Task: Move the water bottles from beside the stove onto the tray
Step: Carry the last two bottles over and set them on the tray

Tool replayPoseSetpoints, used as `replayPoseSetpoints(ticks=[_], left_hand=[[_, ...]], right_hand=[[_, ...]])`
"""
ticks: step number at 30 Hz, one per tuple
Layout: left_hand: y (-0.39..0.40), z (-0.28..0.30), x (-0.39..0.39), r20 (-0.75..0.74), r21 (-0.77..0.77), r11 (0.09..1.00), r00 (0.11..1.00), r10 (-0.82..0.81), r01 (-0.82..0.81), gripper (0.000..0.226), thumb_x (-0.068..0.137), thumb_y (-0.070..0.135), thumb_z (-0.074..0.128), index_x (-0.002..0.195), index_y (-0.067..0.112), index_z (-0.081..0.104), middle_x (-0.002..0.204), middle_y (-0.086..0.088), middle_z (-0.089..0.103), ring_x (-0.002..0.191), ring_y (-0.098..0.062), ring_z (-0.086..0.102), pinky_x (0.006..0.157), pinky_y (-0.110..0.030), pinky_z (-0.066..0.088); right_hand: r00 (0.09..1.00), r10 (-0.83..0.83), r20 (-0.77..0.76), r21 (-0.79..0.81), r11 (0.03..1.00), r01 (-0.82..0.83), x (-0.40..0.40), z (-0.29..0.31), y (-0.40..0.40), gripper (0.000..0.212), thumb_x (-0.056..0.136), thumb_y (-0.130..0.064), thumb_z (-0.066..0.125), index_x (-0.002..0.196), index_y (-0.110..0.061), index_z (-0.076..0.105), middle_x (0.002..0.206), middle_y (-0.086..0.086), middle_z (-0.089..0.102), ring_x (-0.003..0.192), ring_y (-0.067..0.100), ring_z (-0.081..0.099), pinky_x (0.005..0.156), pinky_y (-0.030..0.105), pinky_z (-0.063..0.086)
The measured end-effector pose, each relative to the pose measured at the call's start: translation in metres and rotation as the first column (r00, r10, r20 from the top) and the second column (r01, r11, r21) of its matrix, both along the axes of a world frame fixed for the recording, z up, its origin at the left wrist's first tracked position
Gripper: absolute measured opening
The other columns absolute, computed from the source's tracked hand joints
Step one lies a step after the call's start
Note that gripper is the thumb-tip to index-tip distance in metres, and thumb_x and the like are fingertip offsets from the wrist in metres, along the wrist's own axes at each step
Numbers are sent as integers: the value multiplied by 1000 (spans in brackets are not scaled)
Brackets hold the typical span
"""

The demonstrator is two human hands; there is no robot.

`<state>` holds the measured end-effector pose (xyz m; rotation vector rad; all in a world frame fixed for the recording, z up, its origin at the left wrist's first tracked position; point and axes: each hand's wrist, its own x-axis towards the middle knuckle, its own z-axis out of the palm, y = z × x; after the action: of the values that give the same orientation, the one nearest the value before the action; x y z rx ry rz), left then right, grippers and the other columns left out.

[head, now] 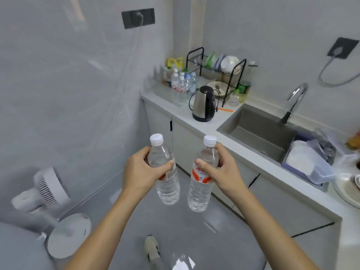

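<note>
Floor: grey floor (175, 227) underneath, one shoe (152, 248) showing at the bottom, a white fan (51, 187) standing off by the wall
Left hand: left hand (139, 172) wrapped round the upper body of the left bottle (165, 172), thumb across the front, bottle upright with a slight lean, cap on
Right hand: right hand (220, 170) holding the right bottle (202, 178) near the shoulder, thumb on the label, cap on, base hanging free
Where the bottles are: both in the air over the floor, clear of the counter (194, 124), near each other but not touching
Slip risk: as I see it, both grips sit high on smooth plastic with full bottles hanging below; a loose hold could let one slide out onto the floor
Knock risk: the two bases could swing into each other as they are carried
Counter middle: a kettle (203, 104) stands near the front edge, sink (259, 133) to its right; a low pass could clip the kettle
Far corner: a cluster of bottles (182, 84) stands at the counter's far left end beside the dish rack (216, 73); blurred, so I cannot tell whether a tray is under them
Landing risk: crowded spot, so setting two down at once could topple the ones standing there
</note>
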<state>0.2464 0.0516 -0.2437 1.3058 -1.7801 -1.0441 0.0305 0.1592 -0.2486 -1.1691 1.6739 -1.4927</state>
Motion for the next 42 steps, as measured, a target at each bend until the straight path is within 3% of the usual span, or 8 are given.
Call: replayPoseSetpoints(ticks=[6, 10, 16, 23, 31, 38, 42], left_hand=[[-154, 0, -5, 24, 3, 998, 998, 66, -66, 49, 53, 64, 85, 89, 33, 72, 77, 16, 77, 73, -8, 75, 72, -46, 64], [-248, 15, -15, 69, -30, 998, 996, 61, -59, 46, 56, 66, 83, 88, 35, 70, 76, 20, 75, 71, -3, 72, 70, -41, 63], [-368, 20, -66, 113, -72, 996, 992, 52, -44, 41, 59, 63, 87, 86, 37, 69, 75, 18, 74, 71, -4, 71, 71, -41, 63], [-502, 17, -159, 152, -88, 996, 988, 42, -29, 52, 56, 70, 78, 93, 34, 70, 82, 15, 76, 76, -7, 73, 74, -46, 63], [-640, 30, -230, 187, -70, 990, 973, 133, -122, 39, 67, 56, 84, 93, 31, 69, 83, 9, 74, 81, -11, 70, 78, -44, 61], [-747, 19, -264, 231, -73, 992, 966, 118, -104, 43, 66, 61, 82, 95, 32, 68, 86, 5, 74, 80, -15, 71, 76, -47, 62], [-809, 10, -280, 270, -146, 989, 962, 46, -6, 46, 66, 62, 82, 94, 30, 64, 77, 7, 70, 73, -13, 67, 65, -37, 56]], right_hand=[[998, 55, -23, 17, 998, -54, -6, 3, -160, 31, 92, -20, 82, 118, -19, 64, 104, 0, 76, 99, 19, 75, 87, 36, 62], [999, 23, -31, 16, 1000, -23, -19, 9, -252, 31, 93, -23, 81, 119, -19, 64, 106, 0, 76, 101, 18, 76, 92, 45, 63], [1000, 2, -9, 30, 1000, -2, -67, 7, -365, 31, 93, -24, 81, 118, -20, 63, 108, 1, 77, 101, 18, 77, 94, 49, 63], [1000, 17, 22, 49, 999, -18, -163, -8, -511, 47, 83, -48, 84, 120, -35, 58, 114, -5, 77, 105, 16, 77, 93, 54, 62], [997, 78, -20, 108, 991, -76, -243, -8, -660, 60, 79, -62, 82, 124, -34, 53, 116, -2, 77, 104, 19, 77, 92, 57, 61], [994, 23, -104, 116, 993, -11, -268, -17, -758, 48, 83, -55, 82, 122, -40, 57, 116, -7, 75, 107, 15, 74, 91, 53, 61], [981, -42, -190, 105, 992, 63, -268, -15, -809, 50, 88, -52, 79, 131, -40, 57, 114, -14, 73, 108, 10, 70, 93, 50, 60]])
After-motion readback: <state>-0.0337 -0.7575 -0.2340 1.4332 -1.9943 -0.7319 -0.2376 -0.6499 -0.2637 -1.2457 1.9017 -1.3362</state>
